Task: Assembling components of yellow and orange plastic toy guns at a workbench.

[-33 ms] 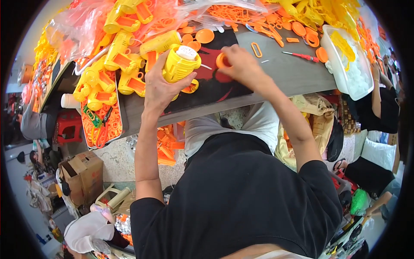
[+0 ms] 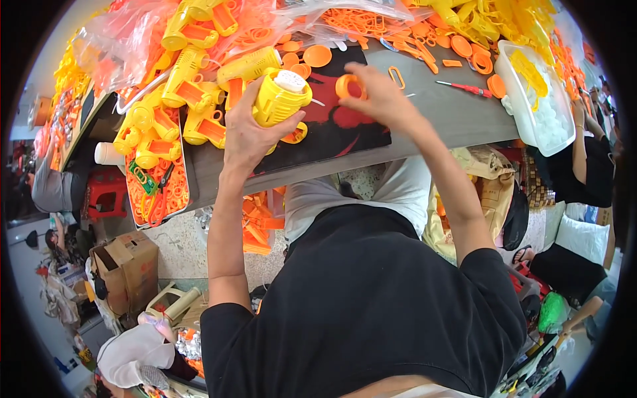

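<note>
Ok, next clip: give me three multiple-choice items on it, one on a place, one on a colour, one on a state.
1. Where does the red-handled screwdriver lie?
A. on the grey table top, right of the right hand
B. inside the white tray
C. on the floor by the cardboard box

2. What colour is the small ring at the right hand's fingertips?
A. green
B. orange
C. white

3. How is the yellow toy body held?
A. lying loose on the dark mat
B. pinned under the right forearm
C. gripped in the left hand above the table edge

Answers: 1 A, it rests on bare grey table beside the white tray, not in it. 2 B, the ring in the right hand is orange. 3 C, the left hand wraps its fingers around it.
</note>
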A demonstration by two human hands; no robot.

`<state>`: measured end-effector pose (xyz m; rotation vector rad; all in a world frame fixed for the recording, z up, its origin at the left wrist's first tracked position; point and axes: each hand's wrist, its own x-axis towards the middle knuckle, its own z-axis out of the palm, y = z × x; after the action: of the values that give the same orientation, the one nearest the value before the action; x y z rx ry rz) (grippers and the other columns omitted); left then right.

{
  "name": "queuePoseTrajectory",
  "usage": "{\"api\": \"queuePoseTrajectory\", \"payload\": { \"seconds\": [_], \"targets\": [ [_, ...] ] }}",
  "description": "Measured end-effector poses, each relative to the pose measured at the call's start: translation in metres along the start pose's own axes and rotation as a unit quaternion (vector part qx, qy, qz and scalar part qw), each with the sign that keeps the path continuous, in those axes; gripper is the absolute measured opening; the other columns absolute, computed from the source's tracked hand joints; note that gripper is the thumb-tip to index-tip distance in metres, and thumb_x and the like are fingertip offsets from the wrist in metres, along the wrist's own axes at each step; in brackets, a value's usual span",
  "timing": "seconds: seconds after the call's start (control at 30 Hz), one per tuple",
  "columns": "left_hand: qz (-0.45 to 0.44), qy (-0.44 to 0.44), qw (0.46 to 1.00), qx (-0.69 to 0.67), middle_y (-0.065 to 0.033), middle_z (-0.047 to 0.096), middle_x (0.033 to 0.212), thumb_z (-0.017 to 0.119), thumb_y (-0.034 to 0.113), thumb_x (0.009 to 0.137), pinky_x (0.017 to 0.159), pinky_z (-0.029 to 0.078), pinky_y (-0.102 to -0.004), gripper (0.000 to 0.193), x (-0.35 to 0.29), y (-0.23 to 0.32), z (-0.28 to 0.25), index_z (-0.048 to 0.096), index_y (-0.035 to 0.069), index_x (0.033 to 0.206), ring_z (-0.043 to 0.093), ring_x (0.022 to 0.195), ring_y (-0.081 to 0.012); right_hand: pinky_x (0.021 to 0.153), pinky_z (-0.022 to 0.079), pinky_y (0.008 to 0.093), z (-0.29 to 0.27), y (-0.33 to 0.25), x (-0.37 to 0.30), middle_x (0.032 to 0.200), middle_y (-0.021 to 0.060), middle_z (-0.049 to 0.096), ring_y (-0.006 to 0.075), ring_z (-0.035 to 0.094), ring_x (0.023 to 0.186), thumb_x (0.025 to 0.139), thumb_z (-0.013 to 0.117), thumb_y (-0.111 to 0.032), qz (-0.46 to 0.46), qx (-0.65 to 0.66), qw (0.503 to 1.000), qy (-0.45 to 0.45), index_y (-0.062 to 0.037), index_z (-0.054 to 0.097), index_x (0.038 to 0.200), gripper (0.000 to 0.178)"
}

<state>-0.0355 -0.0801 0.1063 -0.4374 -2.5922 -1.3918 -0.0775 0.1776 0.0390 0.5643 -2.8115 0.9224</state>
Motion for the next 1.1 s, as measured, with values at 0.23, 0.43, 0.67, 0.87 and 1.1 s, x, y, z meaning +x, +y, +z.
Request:
{"api": "queuePoseTrajectory", "payload": {
  "seconds": [0.23,0.43,0.67,0.87,1.1],
  "targets": [
    [0.122,-0.02,0.992,0.023,-0.0178,0.07,0.095,0.086,0.031,0.069,0.075,0.056,-0.0367,0.066,0.022,0.017,0.036,0.06,0.0,0.121,0.071,0.084,-0.0298,0.093,0.048,0.0305,-0.086,-0.037,0.013,0.13,0.0071,0.061,0.0147,0.056,0.117,0.086,0.075,-0.021,-0.108,0.326,0.932,-0.113,-0.0105,0.053,0.142,0.061],
    [0.139,-0.075,0.987,0.043,-0.016,0.071,0.092,0.085,0.036,0.068,0.073,0.056,-0.0369,0.064,0.04,0.021,0.048,0.063,0.001,0.116,0.071,0.08,-0.0294,0.108,0.04,0.0363,-0.096,-0.014,0.015,0.143,0.0026,0.055,0.0208,0.05,0.13,0.082,0.076,-0.022,-0.141,0.26,0.946,-0.134,-0.0151,0.056,0.14,0.062],
    [0.117,-0.11,0.987,0.029,-0.0147,0.072,0.09,0.085,0.037,0.069,0.075,0.056,-0.0362,0.059,0.051,0.011,0.046,0.064,0.002,0.113,0.071,0.08,-0.0276,0.118,0.032,0.0408,-0.085,0.0,0.025,0.147,0.0032,0.05,0.0254,0.042,0.14,0.082,0.07,-0.014,-0.188,0.277,0.932,-0.138,-0.0145,0.051,0.143,0.064],
    [0.104,-0.117,0.988,0.006,-0.0146,0.072,0.092,0.084,0.037,0.07,0.075,0.056,-0.0359,0.06,0.056,0.008,0.045,0.064,0.004,0.115,0.071,0.081,-0.0267,0.117,0.033,0.0407,-0.08,0.001,0.028,0.15,0.0031,0.047,0.0254,0.039,0.141,0.086,0.066,-0.014,-0.223,0.254,0.933,-0.122,-0.0139,0.047,0.146,0.064],
    [0.114,-0.098,0.988,-0.041,-0.0154,0.07,0.099,0.083,0.031,0.072,0.075,0.056,-0.0368,0.074,0.046,0.019,0.042,0.053,0.01,0.137,0.071,0.084,-0.0296,0.116,0.029,0.0379,-0.054,-0.015,-0.003,0.155,0.0139,0.037,0.0275,0.038,0.14,0.099,0.054,-0.028,-0.232,0.189,0.954,-0.02,-0.0083,0.024,0.155,0.067]
  ]
}}
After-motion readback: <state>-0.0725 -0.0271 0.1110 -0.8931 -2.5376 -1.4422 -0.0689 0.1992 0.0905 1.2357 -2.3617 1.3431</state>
